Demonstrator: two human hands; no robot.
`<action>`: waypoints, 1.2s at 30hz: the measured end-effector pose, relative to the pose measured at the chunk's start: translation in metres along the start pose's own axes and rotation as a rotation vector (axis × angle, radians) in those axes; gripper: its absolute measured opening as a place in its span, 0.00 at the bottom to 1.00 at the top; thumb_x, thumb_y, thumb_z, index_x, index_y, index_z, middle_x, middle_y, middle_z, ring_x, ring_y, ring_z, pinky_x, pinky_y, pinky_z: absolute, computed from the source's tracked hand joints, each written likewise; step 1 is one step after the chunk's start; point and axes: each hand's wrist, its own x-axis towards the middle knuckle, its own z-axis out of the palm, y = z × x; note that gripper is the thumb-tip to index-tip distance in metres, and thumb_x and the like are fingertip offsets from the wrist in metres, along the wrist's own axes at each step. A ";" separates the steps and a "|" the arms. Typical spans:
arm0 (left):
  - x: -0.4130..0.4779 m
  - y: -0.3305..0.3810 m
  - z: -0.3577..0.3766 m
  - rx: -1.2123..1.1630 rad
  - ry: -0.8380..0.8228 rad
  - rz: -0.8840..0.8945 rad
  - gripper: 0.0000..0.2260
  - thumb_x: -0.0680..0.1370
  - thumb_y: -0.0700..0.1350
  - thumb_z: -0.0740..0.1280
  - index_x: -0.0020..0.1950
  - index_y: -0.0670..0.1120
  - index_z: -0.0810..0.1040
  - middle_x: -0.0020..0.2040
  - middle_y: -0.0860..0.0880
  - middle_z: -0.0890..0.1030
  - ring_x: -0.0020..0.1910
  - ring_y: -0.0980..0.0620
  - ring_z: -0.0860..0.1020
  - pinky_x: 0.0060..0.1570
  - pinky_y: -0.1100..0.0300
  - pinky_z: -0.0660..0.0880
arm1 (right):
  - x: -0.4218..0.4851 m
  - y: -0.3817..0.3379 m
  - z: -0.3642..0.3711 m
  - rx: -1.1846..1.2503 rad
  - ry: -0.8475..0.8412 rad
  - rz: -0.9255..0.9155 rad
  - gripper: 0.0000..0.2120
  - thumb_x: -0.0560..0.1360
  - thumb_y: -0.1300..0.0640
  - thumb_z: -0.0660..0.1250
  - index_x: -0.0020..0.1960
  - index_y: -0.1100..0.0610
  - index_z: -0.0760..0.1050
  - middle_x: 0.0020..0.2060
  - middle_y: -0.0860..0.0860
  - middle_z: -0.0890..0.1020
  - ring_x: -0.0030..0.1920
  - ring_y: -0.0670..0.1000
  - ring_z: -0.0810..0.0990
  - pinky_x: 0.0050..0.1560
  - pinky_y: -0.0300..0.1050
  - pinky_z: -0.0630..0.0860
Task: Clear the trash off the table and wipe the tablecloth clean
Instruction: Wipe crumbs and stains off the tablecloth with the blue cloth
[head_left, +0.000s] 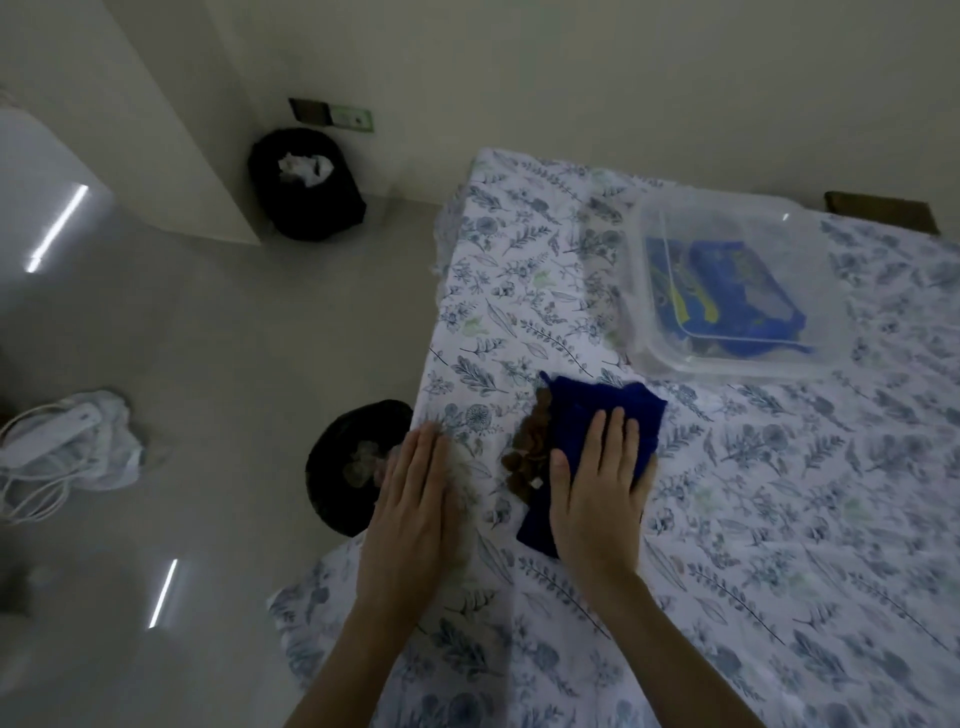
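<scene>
A dark blue cloth (597, 410) lies on the floral tablecloth (779, 519) near the table's left edge. My right hand (597, 493) presses flat on the cloth, fingers together. Brown crumbs and scraps (527, 457) sit in a heap along the cloth's left side. My left hand (410, 504) stands edge-on at the table's left edge, fingers straight, holding nothing, to the left of the crumbs. Below that edge on the floor is a black-lined bin (343, 467) with some scraps in it, partly hidden by my left hand.
A clear plastic box (737, 358) holding blue packets stands at the back of the table. A second black bin (306, 187) with white paper stands by the wall. A white power strip and bag (67, 441) lie on the floor at the left.
</scene>
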 end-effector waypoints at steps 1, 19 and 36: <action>-0.003 -0.001 0.001 -0.010 0.004 -0.008 0.24 0.83 0.47 0.50 0.78 0.43 0.51 0.80 0.47 0.52 0.79 0.49 0.48 0.74 0.49 0.57 | 0.003 -0.002 -0.001 -0.004 -0.005 -0.061 0.33 0.79 0.39 0.37 0.77 0.59 0.47 0.77 0.56 0.52 0.77 0.54 0.46 0.75 0.59 0.44; -0.027 0.005 0.000 -0.040 0.017 -0.063 0.24 0.83 0.45 0.50 0.78 0.42 0.49 0.80 0.46 0.49 0.79 0.48 0.47 0.76 0.54 0.52 | 0.008 0.085 -0.019 0.125 -0.055 -0.237 0.31 0.79 0.40 0.39 0.77 0.57 0.51 0.77 0.52 0.54 0.77 0.50 0.48 0.76 0.56 0.49; -0.054 0.002 0.000 -0.095 0.038 -0.109 0.26 0.83 0.48 0.50 0.78 0.41 0.48 0.80 0.44 0.49 0.79 0.49 0.48 0.75 0.55 0.51 | -0.008 -0.020 0.006 -0.024 -0.012 -0.134 0.33 0.80 0.40 0.40 0.77 0.60 0.48 0.76 0.60 0.53 0.77 0.59 0.49 0.73 0.66 0.50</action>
